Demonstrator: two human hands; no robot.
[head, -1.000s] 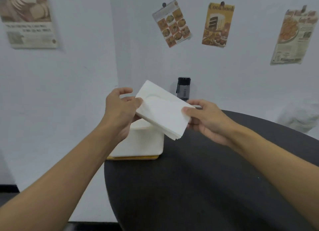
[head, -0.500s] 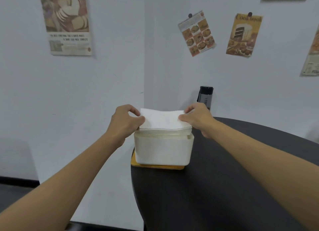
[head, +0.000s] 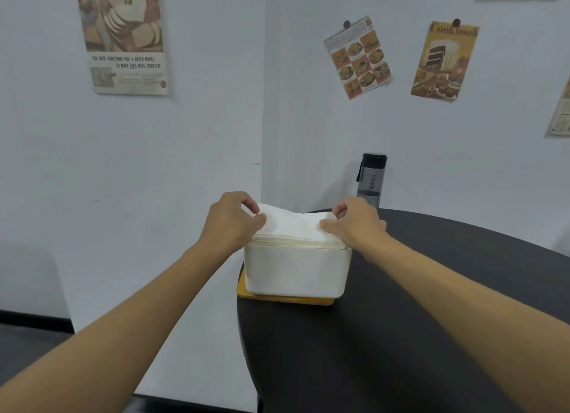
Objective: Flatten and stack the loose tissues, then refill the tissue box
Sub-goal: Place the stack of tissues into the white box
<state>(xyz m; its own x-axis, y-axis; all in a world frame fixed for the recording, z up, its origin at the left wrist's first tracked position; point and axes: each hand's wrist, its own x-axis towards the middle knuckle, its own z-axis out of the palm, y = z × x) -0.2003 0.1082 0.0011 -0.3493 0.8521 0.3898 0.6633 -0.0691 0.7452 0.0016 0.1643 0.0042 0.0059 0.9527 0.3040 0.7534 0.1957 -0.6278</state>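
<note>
Both hands pinch the tissue stack (head: 293,227), one at each short end: left hand (head: 229,224) with thumb and curled fingers on the left edge, right hand (head: 354,224) with thumb on top and fingers curled round the right edge. Stack is white, many thin sheets, edges roughly aligned, layers visible along the near side. Top sheet is slightly rumpled, bulging up toward the far left corner, not fully flat. Stack sits in the open mouth of the tissue box (head: 296,273), its upper part rising above the rim; cannot tell how deep it goes. Box is white, rectangular, rounded corners, plain sides, no lid on it. Box stands on a thin yellow-orange board (head: 285,300) that sticks out at the front and left. Board lies at the left edge of a round black table (head: 401,335). Dark bottle (head: 371,178) with black cap stands behind the box, near the wall. Food posters (head: 444,59) pinned on the pale walls.
</note>
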